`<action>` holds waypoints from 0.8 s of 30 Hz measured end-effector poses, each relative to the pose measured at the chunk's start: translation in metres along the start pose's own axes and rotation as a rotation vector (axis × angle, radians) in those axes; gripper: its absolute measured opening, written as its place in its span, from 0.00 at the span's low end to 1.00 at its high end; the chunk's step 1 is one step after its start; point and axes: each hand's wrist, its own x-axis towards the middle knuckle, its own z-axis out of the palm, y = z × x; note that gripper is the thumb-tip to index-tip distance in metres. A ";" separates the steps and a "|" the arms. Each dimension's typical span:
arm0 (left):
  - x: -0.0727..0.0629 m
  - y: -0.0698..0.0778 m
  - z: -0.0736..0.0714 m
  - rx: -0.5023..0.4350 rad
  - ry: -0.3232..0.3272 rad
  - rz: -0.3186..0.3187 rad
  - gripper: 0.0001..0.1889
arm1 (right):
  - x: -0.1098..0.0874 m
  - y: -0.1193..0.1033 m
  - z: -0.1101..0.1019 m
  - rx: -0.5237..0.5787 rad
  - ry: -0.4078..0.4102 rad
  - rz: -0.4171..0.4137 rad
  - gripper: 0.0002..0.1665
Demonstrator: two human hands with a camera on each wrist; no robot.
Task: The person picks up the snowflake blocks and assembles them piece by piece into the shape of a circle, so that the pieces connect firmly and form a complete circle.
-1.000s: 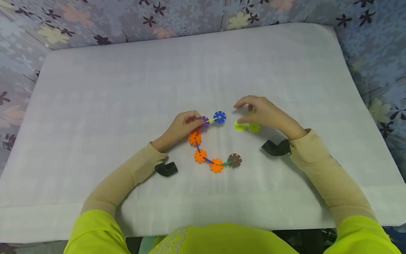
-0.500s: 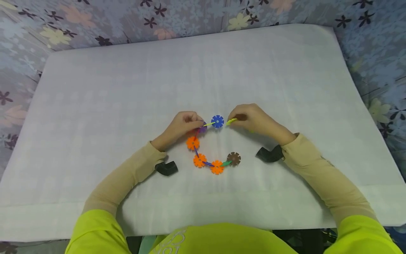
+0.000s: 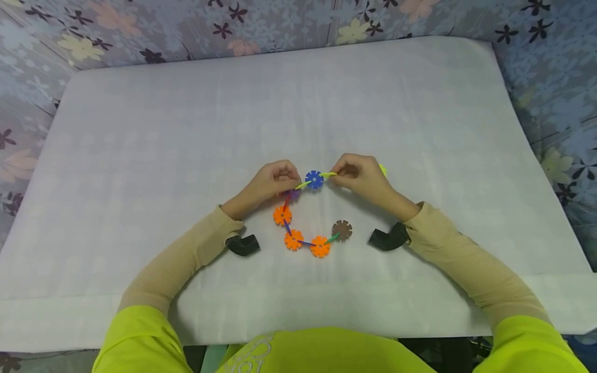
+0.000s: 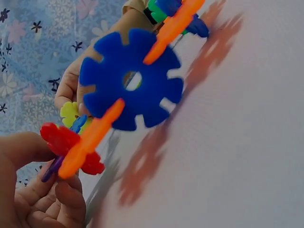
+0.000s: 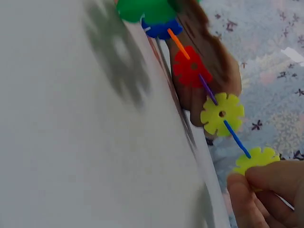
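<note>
Notched plastic snowflake discs, slotted edge to edge, form a curved chain. In the head view my left hand (image 3: 272, 181) pinches the purple disc (image 3: 295, 195), partly hidden by its fingers. A blue disc (image 3: 314, 180) stands between the two hands. At its right edge is a yellow disc (image 3: 328, 174), which my right hand (image 3: 366, 175) pinches between thumb and fingertips. The right wrist view shows this pinched yellow disc (image 5: 254, 160) meeting the blue disc (image 5: 236, 138). Orange discs (image 3: 294, 240) and a brown disc (image 3: 342, 230) make the lower part of the chain.
Another yellow disc (image 3: 383, 170) peeks out behind my right hand. Black straps (image 3: 244, 245) hang from both wrists over the white-covered table (image 3: 186, 129). Flowered cloth (image 3: 298, 26) borders the table's far side.
My right hand has picked up a yellow disc and moved left with it to the blue disc. The left hand keeps its pinch; the blue disc has shifted slightly left and down.
</note>
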 end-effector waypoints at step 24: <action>0.001 0.001 0.006 0.099 0.040 -0.017 0.11 | 0.000 -0.002 0.014 -0.007 0.028 -0.188 0.07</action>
